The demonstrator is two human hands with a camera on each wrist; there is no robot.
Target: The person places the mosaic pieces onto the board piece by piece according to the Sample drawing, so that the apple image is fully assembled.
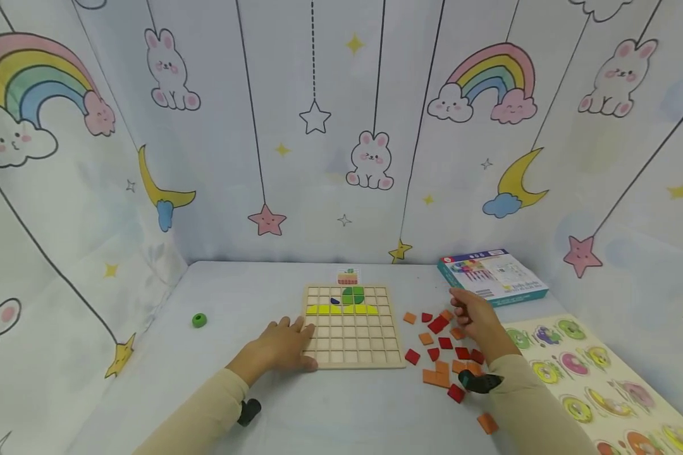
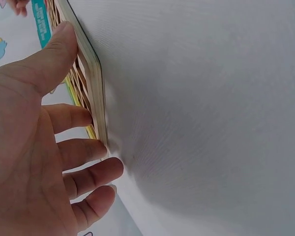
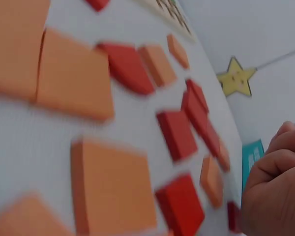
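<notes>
A wooden grid board (image 1: 354, 365) lies at the table's middle, with a yellow row, green pieces (image 1: 353, 295) and a small dark-blue piece (image 1: 334, 301) in its upper cells. My left hand (image 1: 281, 344) rests at the board's left edge. In the left wrist view, its thumb and fingertips touch the wooden rim, fingers spread and relaxed. My right hand (image 1: 478, 319) hovers over the right side of the loose pieces, fingers curled in. No piece shows in it, though its palm side is partly hidden. Red tiles (image 3: 177, 133) and orange tiles (image 3: 113, 189) lie scattered below it.
A small picture card (image 1: 348, 276) sits at the board's far edge. A boxed set (image 1: 495, 276) stands at the back right, beside a large printed sheet (image 1: 589, 385) with fruit pictures. A green round piece (image 1: 199, 320) lies far left. A patterned curtain (image 1: 330, 189) hangs behind the table.
</notes>
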